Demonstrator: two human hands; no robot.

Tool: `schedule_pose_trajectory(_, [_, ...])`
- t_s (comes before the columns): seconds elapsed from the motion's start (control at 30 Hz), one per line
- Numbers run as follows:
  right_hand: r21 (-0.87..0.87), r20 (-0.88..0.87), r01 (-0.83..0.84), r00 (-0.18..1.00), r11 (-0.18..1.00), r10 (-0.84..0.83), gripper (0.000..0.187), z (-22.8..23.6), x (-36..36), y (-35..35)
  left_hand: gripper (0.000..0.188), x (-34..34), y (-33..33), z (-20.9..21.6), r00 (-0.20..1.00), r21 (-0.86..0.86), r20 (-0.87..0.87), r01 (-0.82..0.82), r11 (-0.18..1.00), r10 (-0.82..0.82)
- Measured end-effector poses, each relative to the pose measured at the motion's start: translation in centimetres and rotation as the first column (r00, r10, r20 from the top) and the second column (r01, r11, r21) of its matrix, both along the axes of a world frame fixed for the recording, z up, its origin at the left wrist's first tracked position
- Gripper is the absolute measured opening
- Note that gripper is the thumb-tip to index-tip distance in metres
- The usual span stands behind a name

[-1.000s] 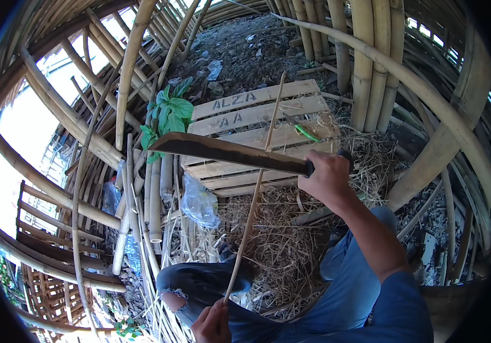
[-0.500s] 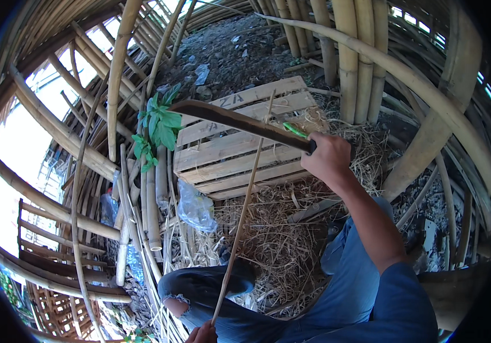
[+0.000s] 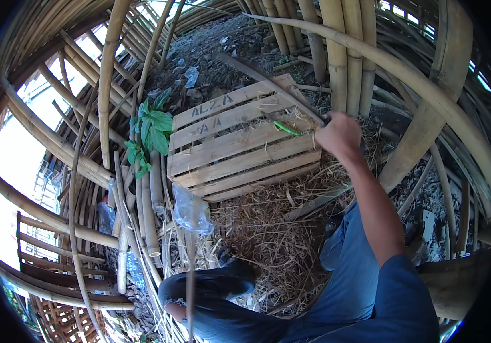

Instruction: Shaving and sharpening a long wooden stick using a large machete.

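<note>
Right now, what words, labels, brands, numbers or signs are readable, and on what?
Wooden crate, far slat: one word in dark capitals; readable, but not copied here.
Second slat: shorter dark lettering, likewise not copied.
Knife, plastic bag: no lettering I can make out.

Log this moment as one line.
right hand: grips machete | left hand: out of view | green-handled tool: on wooden crate

The right hand (image 3: 340, 137) is curled into a closed grip, its bare forearm (image 3: 374, 211) stretched forward
</note>
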State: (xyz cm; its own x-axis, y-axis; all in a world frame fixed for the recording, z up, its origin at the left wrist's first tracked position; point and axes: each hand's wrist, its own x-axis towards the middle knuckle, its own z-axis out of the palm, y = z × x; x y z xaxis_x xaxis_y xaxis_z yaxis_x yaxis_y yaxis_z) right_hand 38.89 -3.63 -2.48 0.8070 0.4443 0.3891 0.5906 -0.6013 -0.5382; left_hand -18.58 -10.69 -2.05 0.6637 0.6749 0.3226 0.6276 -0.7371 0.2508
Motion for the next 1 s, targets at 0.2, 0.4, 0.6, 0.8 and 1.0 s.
schedule_pose_trajectory(0.2, [0.045, -0.111, 0.195, 0.976, 0.98, -0.189, 0.019, -1.1, 2.5, -1.0, 0.02, 0.7, 0.7, -1.5, 0.975, -0.226, -0.109, -0.215, 0.95, 0.194])
schedule_pose_trajectory(0.4, [0.208, -0.046, -0.154, 0.985, 0.966, 0.167, 0.009, -0.7, -3.7, 0.7, 0.027, 12.0, 5.8, -0.1, 0.776, -0.937, 0.287, 0.104, 0.334, 0.562])
schedule_pose_trajectory(0.6, [0.315, 0.021, -0.546, 0.822, 0.777, 0.569, 0.017, -3.0, -11.6, 1.2, 0.028, 21.3, 10.6, -0.4, 0.775, -0.922, 0.386, 0.303, 0.243, 0.5])
schedule_pose_trajectory(0.8, [0.565, -0.298, -0.628, 0.449, 0.535, 0.842, 0.028, -1.7, -14.8, 1.0, 0.027, 25.1, 11.8, -1.0, 0.826, -0.923, 0.383, 0.329, 0.198, 0.413])
schedule_pose_trajectory(1.0, [0.571, -0.505, -0.523, 0.384, 0.633, 0.773, 0.022, -1.3, -12.1, 1.7, 0.03, 26.3, 9.8, -1.5, 0.807, -0.89, 0.441, 0.451, 0.073, 0.391])
